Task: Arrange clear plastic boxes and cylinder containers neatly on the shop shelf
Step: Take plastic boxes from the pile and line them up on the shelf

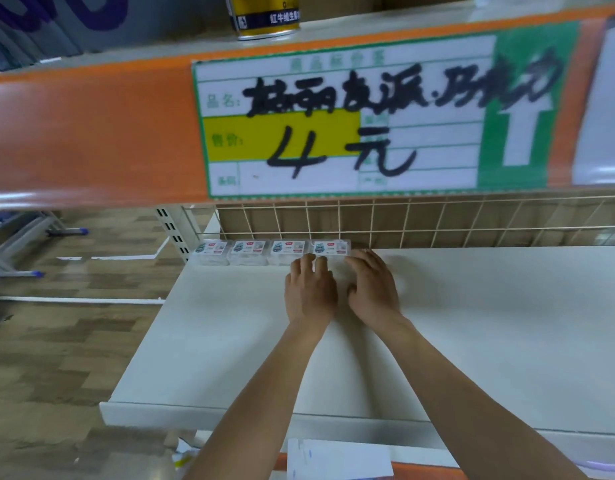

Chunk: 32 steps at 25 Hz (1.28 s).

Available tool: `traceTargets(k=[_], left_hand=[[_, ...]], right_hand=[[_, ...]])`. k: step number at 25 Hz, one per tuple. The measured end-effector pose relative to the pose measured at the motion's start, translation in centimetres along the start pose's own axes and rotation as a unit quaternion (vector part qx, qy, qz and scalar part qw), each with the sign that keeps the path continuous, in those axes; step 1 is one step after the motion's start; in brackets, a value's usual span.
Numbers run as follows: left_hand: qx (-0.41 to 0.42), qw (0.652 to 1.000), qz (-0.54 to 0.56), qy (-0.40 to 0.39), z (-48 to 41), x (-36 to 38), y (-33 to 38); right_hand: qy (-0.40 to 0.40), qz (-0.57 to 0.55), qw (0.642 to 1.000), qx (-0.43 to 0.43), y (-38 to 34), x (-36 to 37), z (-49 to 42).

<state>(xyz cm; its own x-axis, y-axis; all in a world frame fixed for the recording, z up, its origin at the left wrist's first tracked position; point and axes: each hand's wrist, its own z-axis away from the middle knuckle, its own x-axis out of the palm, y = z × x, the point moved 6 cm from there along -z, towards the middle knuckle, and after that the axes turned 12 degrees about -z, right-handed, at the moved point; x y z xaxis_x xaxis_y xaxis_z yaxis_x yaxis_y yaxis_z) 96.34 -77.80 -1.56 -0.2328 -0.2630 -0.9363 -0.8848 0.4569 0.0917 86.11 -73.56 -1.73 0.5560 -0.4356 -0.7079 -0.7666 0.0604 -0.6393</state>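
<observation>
Box four (pixel 331 248) sits at the rear of the shelf (pixel 230 341), ending the row of boxes (pixel 248 252) against the mesh (pixel 437 221). The left hand (pixel 311 291) and right hand (pixel 372 289) touch it with fingers extended, no closed grip. Push evenly until it stands flush with its neighbour (pixel 288 250). Labels (pixel 249 247) are blurred; contact under the fingertips is hidden.

Price tag (pixel 340 116) on orange shelf strip (pixel 91 133): "品名", "售价", handwritten "4 元". Can (pixel 264 15): "红牛维生".

Shelf (pixel 489 323) free rightward, wire grid (pixel 437 233) behind (cardboard (pixel 325 220), seemingly)
</observation>
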Motion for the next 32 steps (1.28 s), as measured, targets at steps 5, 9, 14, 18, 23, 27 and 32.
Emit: traceTargets(k=[5,9,14,18,23,27,32], left_hand=[[0.035,0.999,0.025,-0.002,0.1,0.4,5.2],[0.076,0.996,0.044,-0.023,0.4,0.7,11.2],[0.138,0.988,0.063,-0.032,1.5,1.2,19.5],[0.170,0.982,0.059,-0.060,2.4,1.7,25.9],[0.222,0.969,0.072,-0.076,3.9,1.9,34.0],[0.252,0.960,0.091,-0.081,4.8,2.3,40.0],[0.287,0.944,0.136,-0.083,6.3,2.7,47.7]], right_hand=[[0.038,0.005,0.999,0.027,3.1,-3.4,1.9],[0.068,0.013,0.996,0.064,6.8,-7.6,3.4],[0.117,-0.002,0.988,0.098,11.6,-13.6,6.4],[0.140,0.012,0.981,0.133,15.6,-18.4,8.8],[0.186,0.022,0.968,0.170,20.5,-24.2,12.0],[0.201,0.041,0.958,0.198,24.4,-28.2,14.4],[0.242,0.053,0.940,0.233,29.4,-34.1,17.4]])
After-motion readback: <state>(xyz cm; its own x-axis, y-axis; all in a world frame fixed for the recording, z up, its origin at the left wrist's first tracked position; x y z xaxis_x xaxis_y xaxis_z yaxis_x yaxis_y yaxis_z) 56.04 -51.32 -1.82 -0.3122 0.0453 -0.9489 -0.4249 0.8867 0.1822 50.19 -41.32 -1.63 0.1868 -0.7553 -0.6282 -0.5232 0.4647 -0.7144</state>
